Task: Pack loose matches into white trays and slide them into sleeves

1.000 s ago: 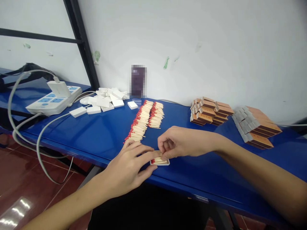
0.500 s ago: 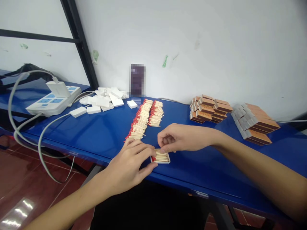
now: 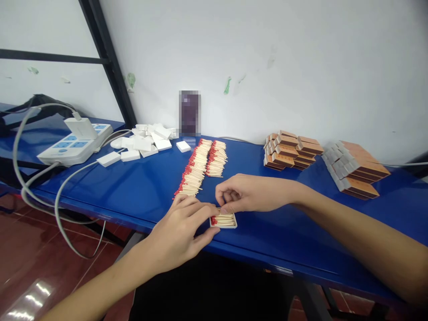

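Note:
A small white matchbox tray (image 3: 224,227) lies near the table's front edge, with red-headed matches (image 3: 224,220) lying lengthwise in it, heads to the left. My left hand (image 3: 183,227) grips the tray's left end, thumb at the near side and fingers at the far side. Over the tray's far edge, my right hand (image 3: 249,194) is closed in a pinch, with pale matchsticks showing at its fingertips; how many it holds is hidden. Just beyond my left fingers, loose matches lie in a long row (image 3: 194,171), and a shorter row (image 3: 216,159) lies to its right.
White trays (image 3: 142,143) are heaped at the back left, with one tray (image 3: 183,146) apart. Orange-brown matchbox sleeves (image 3: 290,149) and grey-ended ones (image 3: 356,165) are stacked at the right. A power strip (image 3: 75,145) with cables lies left. A blurred dark panel (image 3: 190,113) stands against the wall.
My right hand has shifted slightly left over the tray, and its fingers uncover a little more of the matches. My left hand keeps its grip. The view has tilted slightly.

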`<state>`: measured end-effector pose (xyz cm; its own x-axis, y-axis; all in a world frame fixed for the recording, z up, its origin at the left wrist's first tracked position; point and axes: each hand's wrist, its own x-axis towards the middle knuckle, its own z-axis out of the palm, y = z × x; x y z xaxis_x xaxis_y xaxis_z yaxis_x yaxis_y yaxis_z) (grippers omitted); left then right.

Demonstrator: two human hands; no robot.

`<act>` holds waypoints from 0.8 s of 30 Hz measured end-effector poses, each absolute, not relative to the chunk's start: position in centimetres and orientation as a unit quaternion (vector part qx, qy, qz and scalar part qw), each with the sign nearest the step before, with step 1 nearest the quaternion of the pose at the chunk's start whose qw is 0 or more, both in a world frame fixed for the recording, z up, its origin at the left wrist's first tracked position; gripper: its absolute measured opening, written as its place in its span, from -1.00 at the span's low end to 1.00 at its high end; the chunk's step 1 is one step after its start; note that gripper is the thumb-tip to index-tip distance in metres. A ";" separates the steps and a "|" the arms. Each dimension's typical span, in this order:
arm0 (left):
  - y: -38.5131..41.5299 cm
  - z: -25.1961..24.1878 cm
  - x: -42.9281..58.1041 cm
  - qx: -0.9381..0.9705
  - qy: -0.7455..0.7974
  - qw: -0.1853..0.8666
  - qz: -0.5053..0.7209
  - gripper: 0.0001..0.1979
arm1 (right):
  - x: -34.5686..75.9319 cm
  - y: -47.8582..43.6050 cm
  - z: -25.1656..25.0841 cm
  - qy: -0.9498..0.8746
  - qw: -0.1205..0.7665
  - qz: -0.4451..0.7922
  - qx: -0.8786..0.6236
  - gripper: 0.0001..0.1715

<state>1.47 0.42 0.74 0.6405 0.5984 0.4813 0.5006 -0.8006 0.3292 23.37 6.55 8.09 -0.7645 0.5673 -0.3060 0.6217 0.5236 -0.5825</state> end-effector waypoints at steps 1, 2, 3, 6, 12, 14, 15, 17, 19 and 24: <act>0.4 0.7 1.5 0.899 0.314 0.084 0.293 -0.80 | 23.4 6.5 8.1 0.872 0.040 -0.349 0.341 -0.85; 0.4 0.7 1.5 0.897 0.322 0.084 0.292 -0.75 | 23.4 6.5 8.1 0.872 0.042 -0.350 0.341 -0.85; 0.4 0.7 1.5 0.895 0.325 0.084 0.293 -0.72 | 23.4 6.6 8.0 0.871 0.043 -0.352 0.340 -0.84; 0.5 0.7 1.5 0.899 0.309 0.089 0.296 -0.74 | 23.5 6.7 7.9 0.871 0.046 -0.355 0.337 -0.80; 0.6 0.7 1.5 0.899 0.306 0.094 0.297 -0.78 | 23.5 6.7 8.0 0.877 0.050 -0.342 0.334 -0.79; 0.6 0.7 1.5 0.900 0.303 0.093 0.299 -0.79 | 23.5 6.6 8.0 0.875 0.054 -0.342 0.337 -0.80; 0.6 0.6 1.5 0.901 0.299 0.092 0.301 -0.79 | 23.5 6.6 8.0 0.875 0.055 -0.342 0.339 -0.80; 0.7 0.6 1.5 0.900 0.297 0.088 0.306 -0.79 | 23.5 6.7 8.0 0.873 0.054 -0.342 0.342 -0.78; 0.7 0.6 1.5 0.899 0.298 0.088 0.307 -0.78 | 23.5 6.7 8.0 0.871 0.055 -0.347 0.343 -0.79; 0.7 0.7 1.5 0.904 0.296 0.090 0.296 -0.80 | 23.6 6.7 8.1 0.868 0.057 -0.352 0.344 -0.80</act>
<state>1.47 0.66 0.68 0.6493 0.5882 0.4821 0.4821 -0.8086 0.3373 23.59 6.73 8.10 -0.7566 0.5576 -0.3416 0.6380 0.5149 -0.5726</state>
